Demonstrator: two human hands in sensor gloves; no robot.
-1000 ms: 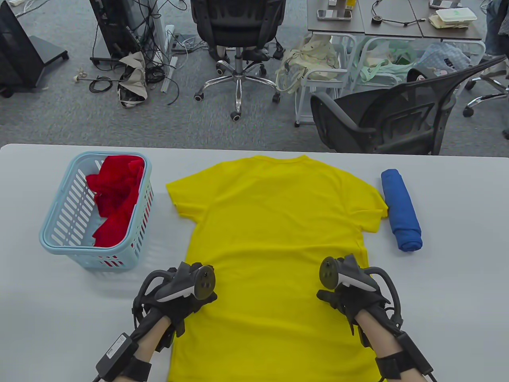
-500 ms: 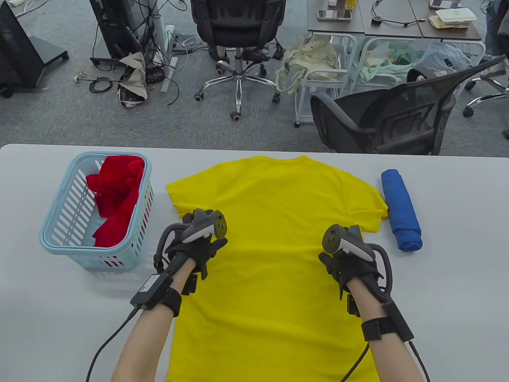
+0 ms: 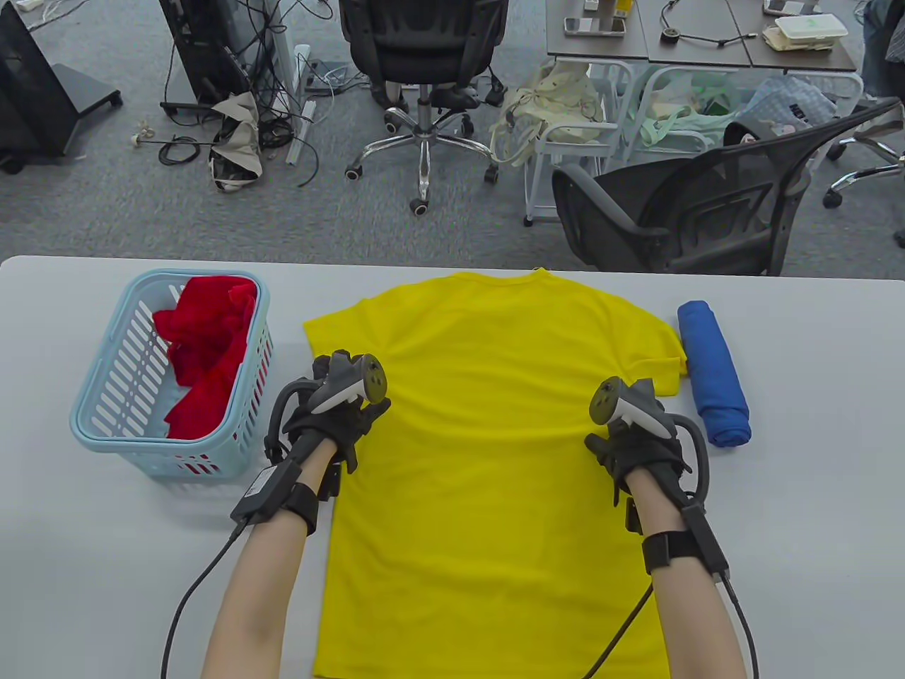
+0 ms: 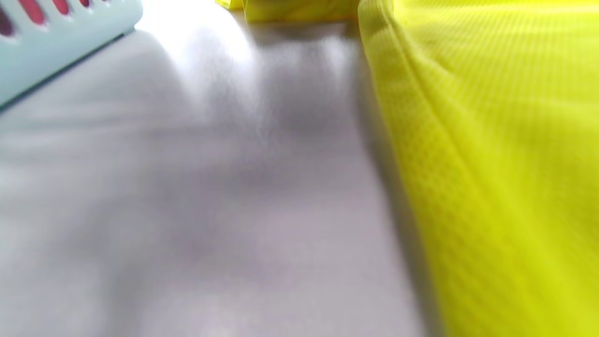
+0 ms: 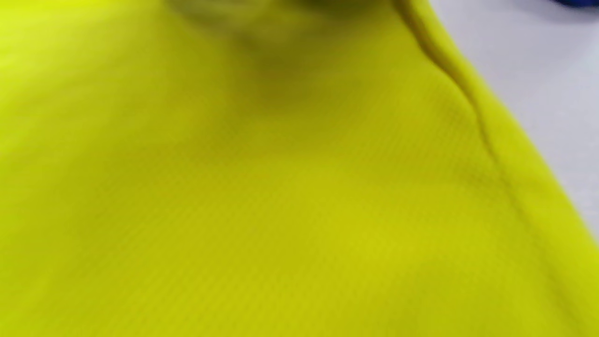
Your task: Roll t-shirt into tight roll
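A yellow t-shirt (image 3: 488, 424) lies flat on the grey table (image 3: 813, 530), collar at the far edge and hem toward me. My left hand (image 3: 339, 407) rests on the shirt's left side just below the sleeve. My right hand (image 3: 636, 431) rests on the right side below the other sleeve. The trackers cover most of the fingers, and no cloth shows bunched in either hand. The left wrist view shows the shirt's edge (image 4: 491, 140) beside bare table. Yellow fabric (image 5: 281, 187) fills the right wrist view, and no fingers show in either wrist view.
A light blue basket (image 3: 99, 417) holding red cloth (image 3: 208, 353) stands left of the shirt; its wall (image 4: 56, 42) shows in the left wrist view. A rolled blue shirt (image 3: 713, 371) lies close to the right sleeve. Office chairs stand beyond the far table edge.
Both hands slid away from me along the shirt, from near its lower half up to below the sleeves. The shirt shifted slightly toward the far edge and its sleeves drew inward.
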